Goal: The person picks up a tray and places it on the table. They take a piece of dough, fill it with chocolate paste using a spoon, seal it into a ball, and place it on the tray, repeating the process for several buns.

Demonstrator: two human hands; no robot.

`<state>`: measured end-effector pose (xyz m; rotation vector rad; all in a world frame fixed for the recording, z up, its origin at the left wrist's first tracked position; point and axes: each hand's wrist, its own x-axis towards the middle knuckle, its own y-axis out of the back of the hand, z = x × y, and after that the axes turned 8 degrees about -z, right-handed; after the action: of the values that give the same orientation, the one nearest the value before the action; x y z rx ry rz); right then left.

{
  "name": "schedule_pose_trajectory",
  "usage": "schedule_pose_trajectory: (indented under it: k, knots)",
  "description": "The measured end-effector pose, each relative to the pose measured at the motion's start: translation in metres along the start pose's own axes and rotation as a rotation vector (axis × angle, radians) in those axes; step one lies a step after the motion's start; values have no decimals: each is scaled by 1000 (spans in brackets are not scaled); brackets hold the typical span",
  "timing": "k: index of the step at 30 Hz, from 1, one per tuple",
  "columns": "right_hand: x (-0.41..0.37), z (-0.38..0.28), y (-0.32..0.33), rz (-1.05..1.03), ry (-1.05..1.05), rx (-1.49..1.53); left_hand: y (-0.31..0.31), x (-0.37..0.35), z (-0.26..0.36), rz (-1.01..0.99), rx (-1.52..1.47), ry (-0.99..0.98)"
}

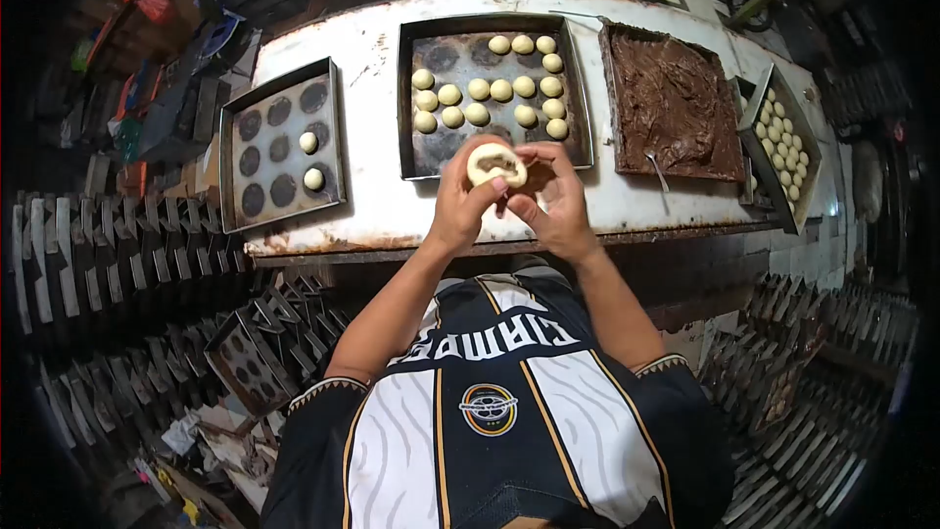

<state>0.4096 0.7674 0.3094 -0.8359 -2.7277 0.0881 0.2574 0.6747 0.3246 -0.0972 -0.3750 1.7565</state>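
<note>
Jersey [490,353] sits near, L hand [462,204] pinches hollowed dough [479,165], prob. soft & light so cup underneath, R hand [560,204] w/ fingers part-spread at right.

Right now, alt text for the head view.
A person's left hand holds a hollowed dough piece, right hand beside it, at a white table. Beyond them lie a metal tray of pale balls and, further right, a pan of brown paste.

Left grip [462,204] partly behind dough [480,159]
</note>
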Motion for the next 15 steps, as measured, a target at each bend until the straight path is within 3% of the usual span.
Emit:
schedule_pose_trajectory:
  k: [3, 5, 7, 9, 11, 13, 15]
  knots:
    - [10, -17, -66, 140, -7, 305, 23, -18, 44, 46, 753, -434]
    - [12, -14, -94, 140, 83, 358, 37, -33, 61, 96, 878, -553]
    - [14, -22, -122, 95, 204, 413, 43, -47, 72, 135, 746, -493]
    - [12, -36, -148, 170, 147, 232, 58, -52, 82, 115, 627, -532]
    - [8, -29, -164, 303, 220, 156, 66, -63, 83, 73, 525, -517]
    - [8, -51, -164, 226, 192, -9, 71, -71, 79, 56, 182, -369]
    - [16, -76, -152, 138, 243, -245, 76, -75, 88, 114, 413, -491]
